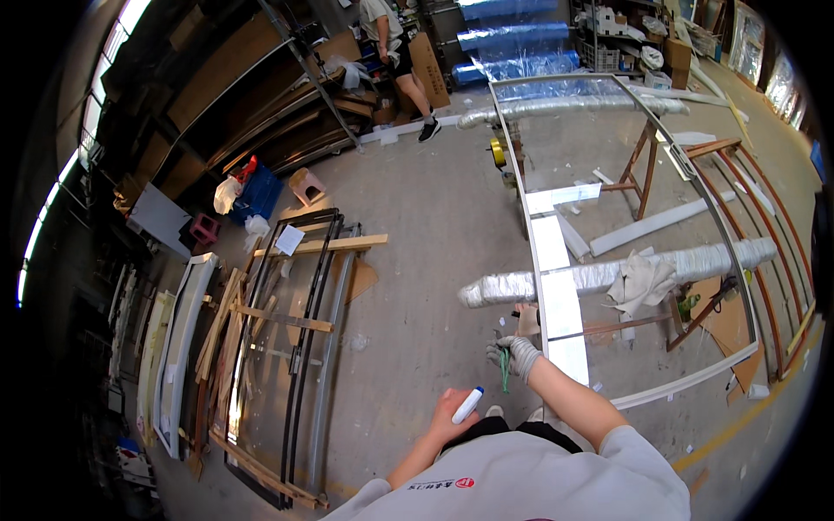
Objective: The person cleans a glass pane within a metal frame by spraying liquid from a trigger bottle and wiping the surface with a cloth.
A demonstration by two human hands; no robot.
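Note:
My left hand (pixel 448 415), bare, is closed around a white marker (pixel 468 405) with a blue end, held low in front of my body. On my right hand (pixel 521 356) is a grey glove. Its fingers are closed on a small tool with thin green handles (pixel 505 373), whose kind I cannot make out. This hand is beside the left edge of a large glazed panel in a light frame (pixel 684 388). The panel lies across supports wrapped in silvery film (pixel 499 289). A crumpled pale cloth (pixel 643 282) shows on the nearer support.
Dark frames (pixel 300 365) and wooden strips (pixel 228 321) lie to the left, beside a white panel (pixel 184 347). At the back stand a person (pixel 388 43), a blue bin (pixel 258 193), a stool (pixel 307 186) and blue film rolls (pixel 512 39). Brown metal racks (pixel 764 252) stand right.

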